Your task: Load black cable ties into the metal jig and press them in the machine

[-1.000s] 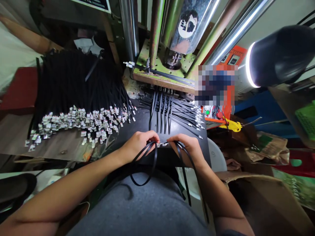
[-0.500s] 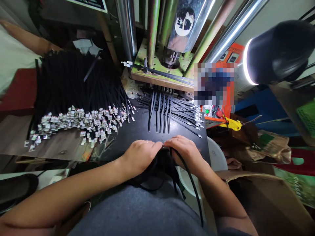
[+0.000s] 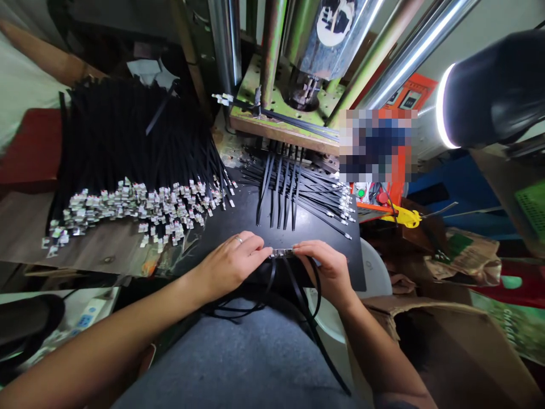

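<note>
My left hand (image 3: 234, 260) and my right hand (image 3: 327, 264) face each other at the front edge of the black board (image 3: 238, 236). Pinched between their fingertips is a short strip of metal connectors (image 3: 282, 253), one end in each hand. Black flat cables (image 3: 298, 287) hang from it in loops over my lap. Just beyond, several cable ends (image 3: 279, 199) stick out toward me from under the press plate (image 3: 281, 132). They lie across a bundle of black cables with silver connectors (image 3: 343, 199) on the board.
A big pile of black cables (image 3: 136, 136) with silver connectors covers the left table. Behind the board stands a press with a metal ram (image 3: 317, 57). At right are a lamp (image 3: 489, 85), yellow-handled pliers (image 3: 404, 216), a white bucket (image 3: 377, 264) and a cardboard box (image 3: 443, 335).
My hands have moved apart slightly, and the strip of connectors now shows between them. The hanging cables have shifted and spread below it.
</note>
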